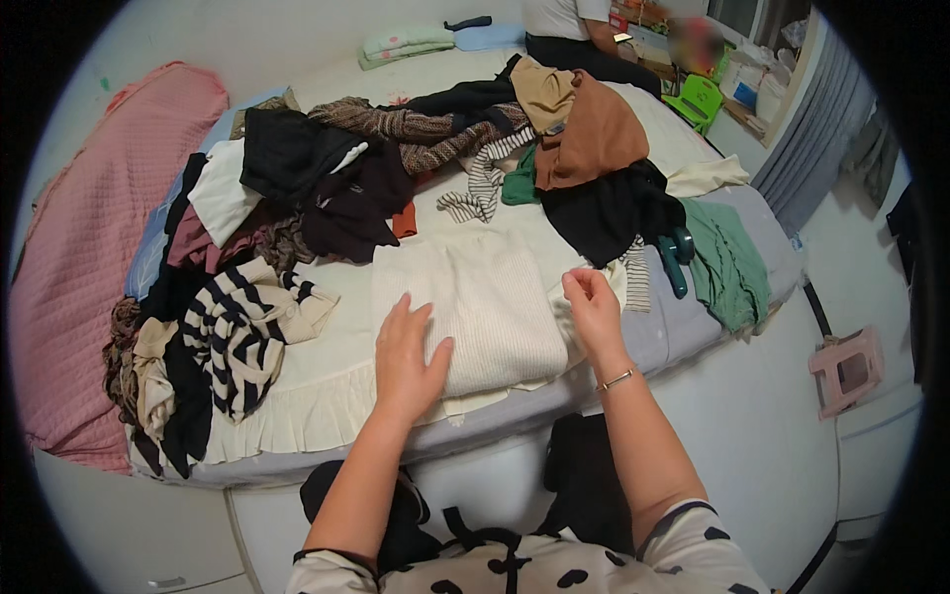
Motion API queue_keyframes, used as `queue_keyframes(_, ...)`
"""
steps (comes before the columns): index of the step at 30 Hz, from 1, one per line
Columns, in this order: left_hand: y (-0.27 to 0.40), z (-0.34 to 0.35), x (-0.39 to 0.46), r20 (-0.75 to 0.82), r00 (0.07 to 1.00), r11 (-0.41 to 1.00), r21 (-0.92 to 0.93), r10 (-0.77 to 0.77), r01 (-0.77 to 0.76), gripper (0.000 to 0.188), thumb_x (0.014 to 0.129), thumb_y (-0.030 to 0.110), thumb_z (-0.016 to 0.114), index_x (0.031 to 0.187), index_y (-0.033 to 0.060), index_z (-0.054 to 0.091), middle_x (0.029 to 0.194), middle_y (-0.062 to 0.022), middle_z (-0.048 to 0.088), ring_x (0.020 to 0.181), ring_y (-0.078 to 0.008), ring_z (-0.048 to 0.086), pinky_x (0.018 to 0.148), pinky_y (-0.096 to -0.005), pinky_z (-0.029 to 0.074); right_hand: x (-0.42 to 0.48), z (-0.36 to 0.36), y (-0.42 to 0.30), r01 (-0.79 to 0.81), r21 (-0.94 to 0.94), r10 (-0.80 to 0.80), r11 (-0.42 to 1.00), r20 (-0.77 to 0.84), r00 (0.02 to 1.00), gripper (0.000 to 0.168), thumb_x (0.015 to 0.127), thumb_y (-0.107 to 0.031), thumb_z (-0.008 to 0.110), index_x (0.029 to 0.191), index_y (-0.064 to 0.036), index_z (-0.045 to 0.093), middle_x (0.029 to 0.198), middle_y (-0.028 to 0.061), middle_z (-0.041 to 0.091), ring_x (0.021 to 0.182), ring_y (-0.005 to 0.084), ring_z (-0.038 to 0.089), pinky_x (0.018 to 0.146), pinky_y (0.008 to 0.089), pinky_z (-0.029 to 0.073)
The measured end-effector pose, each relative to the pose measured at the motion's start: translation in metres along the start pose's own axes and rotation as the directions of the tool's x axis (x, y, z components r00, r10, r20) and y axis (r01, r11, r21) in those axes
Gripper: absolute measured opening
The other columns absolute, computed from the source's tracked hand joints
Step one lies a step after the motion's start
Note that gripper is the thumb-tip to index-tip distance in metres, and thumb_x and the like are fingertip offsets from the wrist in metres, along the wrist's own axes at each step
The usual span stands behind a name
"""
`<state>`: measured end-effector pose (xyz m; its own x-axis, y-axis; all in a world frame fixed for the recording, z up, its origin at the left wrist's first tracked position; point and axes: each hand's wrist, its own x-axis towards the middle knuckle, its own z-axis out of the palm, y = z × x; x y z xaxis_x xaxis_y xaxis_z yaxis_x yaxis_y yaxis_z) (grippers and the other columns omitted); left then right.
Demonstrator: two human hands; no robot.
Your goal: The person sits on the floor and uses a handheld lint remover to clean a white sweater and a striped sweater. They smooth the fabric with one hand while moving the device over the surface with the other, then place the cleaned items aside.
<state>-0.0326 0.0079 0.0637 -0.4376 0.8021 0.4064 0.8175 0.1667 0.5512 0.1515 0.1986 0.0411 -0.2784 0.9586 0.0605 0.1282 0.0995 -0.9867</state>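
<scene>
A cream ribbed knit garment (490, 312), folded into a rough rectangle, lies on the bed in front of me. My left hand (412, 356) rests over its left edge with fingers spread. Off its right side is my right hand (594, 304), thumb and fingertips brought together; whether a bit of cloth is pinched there I cannot tell. Beneath the knit spreads a cream cloth with a pleated ruffle (297, 416). To the left lies a black-and-cream striped knit (237, 334), crumpled.
Heaped clothes, among them black trousers (297, 156) and a brown garment (594, 134), cover the bed's middle. A dark green handheld device (675, 260) lies beside a green garment (727, 260). A seated person (571, 37) is at the far side. A pink stool (846, 371) stands at right.
</scene>
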Motion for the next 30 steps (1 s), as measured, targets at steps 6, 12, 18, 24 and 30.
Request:
queue_keyframes(6, 0.038, 0.010, 0.025, 0.164, 0.952, 0.941, 0.181, 0.258, -0.286, 0.059, 0.084, 0.040, 0.060, 0.133, 0.0117, 0.047, 0.146, -0.0158, 0.033, 0.135, -0.0387, 0.027, 0.106, -0.0549, 0.022, -0.029, 0.024, 0.000, 0.103, -0.434, -0.038, 0.895, 0.156, 0.987, 0.052, 0.081, -0.037, 0.064, 0.111, 0.004, 0.054, 0.096, 0.0262, 0.064, 0.089, 0.0389, 0.062, 0.079, 0.0415, 0.048)
queue_keyframes(12, 0.010, 0.049, 0.005, 0.349, 0.933, 0.960, 0.280, -0.085, -0.017, 0.075, 0.083, 0.064, 0.047, 0.140, 0.0159, 0.040, 0.148, -0.0138, 0.030, 0.139, -0.0356, 0.020, 0.107, -0.0603, 0.012, -0.028, 0.020, 0.031, 0.065, -0.473, -0.016, 0.879, 0.106, 0.994, 0.042, 0.083, -0.026, 0.058, 0.112, 0.003, 0.053, 0.100, 0.0270, 0.062, 0.092, 0.0414, 0.060, 0.082, 0.0438, 0.047)
queue_keyframes(18, 0.011, 0.044, 0.005, 0.361, 0.927, 0.963, 0.270, -0.098, -0.003, 0.073, 0.084, 0.060, 0.051, 0.139, 0.0141, 0.041, 0.148, -0.0135, 0.030, 0.139, -0.0355, 0.020, 0.108, -0.0608, 0.012, -0.031, 0.014, 0.016, 0.098, -0.598, 0.015, 0.795, 0.182, 0.983, 0.046, 0.084, -0.033, 0.058, 0.111, 0.004, 0.054, 0.098, 0.0245, 0.063, 0.093, 0.0395, 0.061, 0.082, 0.0430, 0.047)
queue_keyframes(24, -0.031, 0.025, -0.003, 0.008, 0.997, 0.992, 0.095, -0.081, 0.080, 0.067, 0.082, 0.042, 0.064, 0.133, 0.0028, 0.044, 0.142, -0.0218, 0.035, 0.133, -0.0372, 0.031, 0.107, -0.0492, 0.025, -0.036, 0.006, 0.020, 0.194, -0.581, -0.117, 0.791, 0.168, 0.979, 0.058, 0.081, -0.046, 0.060, 0.109, 0.006, 0.057, 0.099, 0.0249, 0.063, 0.094, 0.0387, 0.061, 0.082, 0.0420, 0.047)
queue_keyframes(30, -0.089, 0.011, -0.011, 0.018, 0.772, 0.750, -0.223, -0.635, 0.623, 0.069, 0.078, 0.032, 0.070, 0.125, -0.0104, 0.043, 0.124, -0.0282, 0.050, 0.114, -0.0362, 0.051, 0.096, -0.0396, 0.041, -0.019, 0.014, 0.007, -0.027, -0.466, 0.166, 0.884, 0.260, 0.951, 0.070, 0.079, -0.050, 0.061, 0.112, 0.011, 0.054, 0.106, 0.0283, 0.061, 0.098, 0.0360, 0.061, 0.085, 0.0378, 0.047)
